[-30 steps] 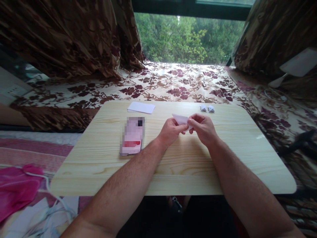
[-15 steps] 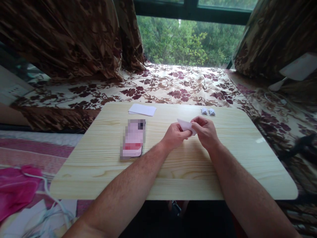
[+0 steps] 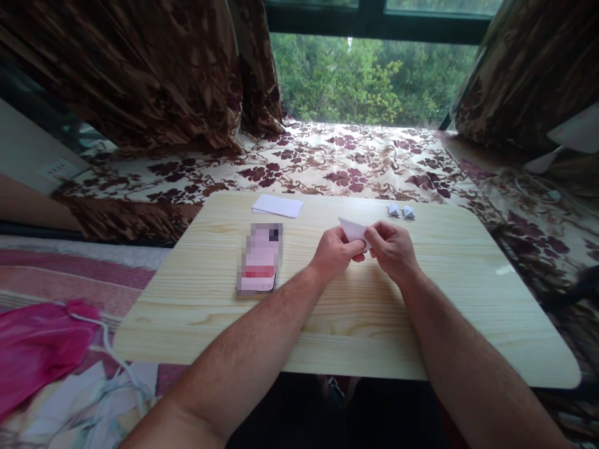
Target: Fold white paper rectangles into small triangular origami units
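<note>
A folded piece of white paper [image 3: 352, 229] is held just above the table between both hands. My left hand [image 3: 336, 251] pinches its left and lower side, thumb on top. On the right side, my right hand [image 3: 392, 247] grips the paper with thumb and bent fingers. The hands cover the paper's lower part, so its full shape is hidden. Beyond my right hand stand two small folded paper pieces [image 3: 400, 212] with pointed tops. A stack of white paper strips [image 3: 277, 206] lies at the table's far left.
A phone [image 3: 261, 259], partly blurred out, lies on the wooden table [image 3: 187, 299] left of my hands. Floral cloth [image 3: 346, 156] covers the window ledge behind. Pink fabric [image 3: 51, 337] and a white cable [image 3: 110, 343] are on the bed at left. A white lamp [image 3: 578, 128] stands at right.
The whole view has shifted, so everything appears slightly farther right. My right thumb and fingers have changed their hold a little on the paper; both hands still grip it.
</note>
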